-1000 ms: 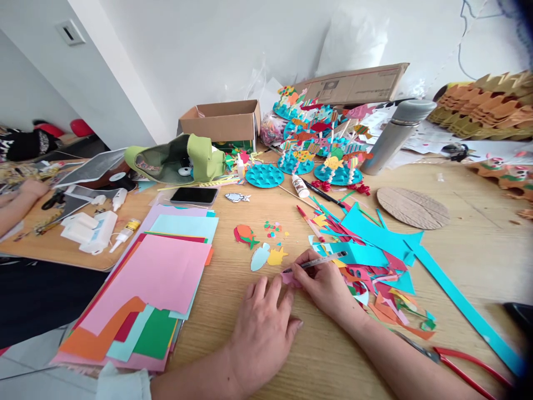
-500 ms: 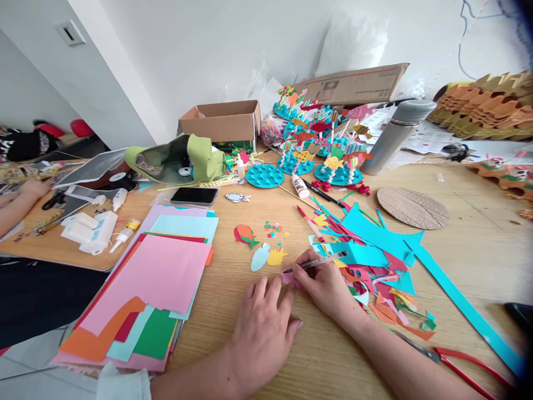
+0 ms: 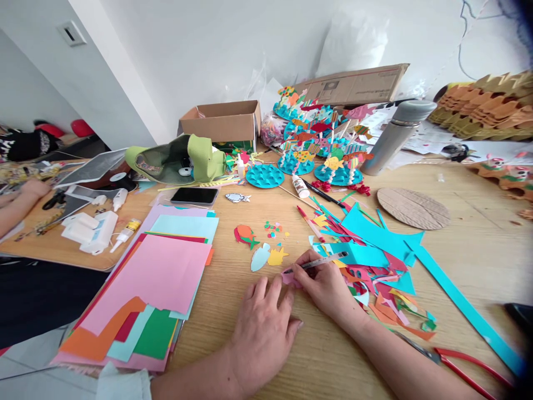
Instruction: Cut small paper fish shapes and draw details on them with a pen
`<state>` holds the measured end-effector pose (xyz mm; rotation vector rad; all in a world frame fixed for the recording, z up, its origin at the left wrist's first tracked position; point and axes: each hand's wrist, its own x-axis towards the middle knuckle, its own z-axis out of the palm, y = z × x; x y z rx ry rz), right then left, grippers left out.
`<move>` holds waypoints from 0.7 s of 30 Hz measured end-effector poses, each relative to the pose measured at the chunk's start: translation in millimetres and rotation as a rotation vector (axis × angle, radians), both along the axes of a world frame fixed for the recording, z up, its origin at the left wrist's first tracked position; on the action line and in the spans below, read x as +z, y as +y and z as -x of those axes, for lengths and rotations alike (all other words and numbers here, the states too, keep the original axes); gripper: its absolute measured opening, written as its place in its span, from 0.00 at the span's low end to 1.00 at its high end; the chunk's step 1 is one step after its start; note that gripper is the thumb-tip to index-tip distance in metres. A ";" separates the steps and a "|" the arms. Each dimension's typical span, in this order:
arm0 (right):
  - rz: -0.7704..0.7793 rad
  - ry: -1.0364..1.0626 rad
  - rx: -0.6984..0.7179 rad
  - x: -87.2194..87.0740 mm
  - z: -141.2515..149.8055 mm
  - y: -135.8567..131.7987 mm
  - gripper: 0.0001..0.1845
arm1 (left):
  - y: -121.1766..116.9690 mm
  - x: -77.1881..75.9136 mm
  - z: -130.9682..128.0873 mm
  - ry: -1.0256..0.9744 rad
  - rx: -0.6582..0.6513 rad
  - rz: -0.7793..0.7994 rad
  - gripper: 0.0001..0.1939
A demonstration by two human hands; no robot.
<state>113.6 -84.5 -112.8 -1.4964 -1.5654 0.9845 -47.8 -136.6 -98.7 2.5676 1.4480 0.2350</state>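
Head view, working near to far: we log two hands, the left hand (image 3: 262, 333) and the right hand (image 3: 327, 289), with one pink paper scrap (image 3: 290, 279) lying between them on the wooden table (image 3: 478, 261). We place the scrap just left of the right hand, directly under the tip of one pen (image 3: 322, 261). The pen's long axis runs from that tip up and to the right across the view. We note the right fingers (image 3: 310, 272) closed firmly around the barrel, so the right hand is the nearer to the tip. The left fingers (image 3: 262, 294) lie spread, with their tips at the scrap's edge; we cannot tell whether the hidden thumb pinches it, and fingers hide too much to fix the scrap's own long axis. Just beyond, we count three cut-paper shapes, among them a pale blue fish shape (image 3: 260, 257). To the right lie one pair of red-handled scissors (image 3: 462, 366) and one cardboard disc (image 3: 413, 208). Farther off we count three teal discs (image 3: 264, 175) in the front row, plus one steel flask (image 3: 395, 136). At far left, we see a co-worker's hand (image 3: 33, 189).
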 end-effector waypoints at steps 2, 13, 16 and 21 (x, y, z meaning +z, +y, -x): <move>0.005 -0.001 -0.002 0.0 0.0 -0.2 0.07 | 0.2 0.2 0.2 -0.002 0.000 0.003 0.26; 0.003 -0.017 -0.009 1.3 0.5 0.1 0.08 | -1.0 0.3 0.6 -0.004 -0.002 -0.005 0.25; 0.011 -0.019 -0.007 2.5 0.6 -0.1 0.08 | -0.6 0.2 0.5 -0.005 -0.004 -0.014 0.26; 0.012 -0.012 -0.014 3.3 0.6 -1.1 0.07 | 0.0 1.4 -0.1 0.010 -0.002 -0.012 0.26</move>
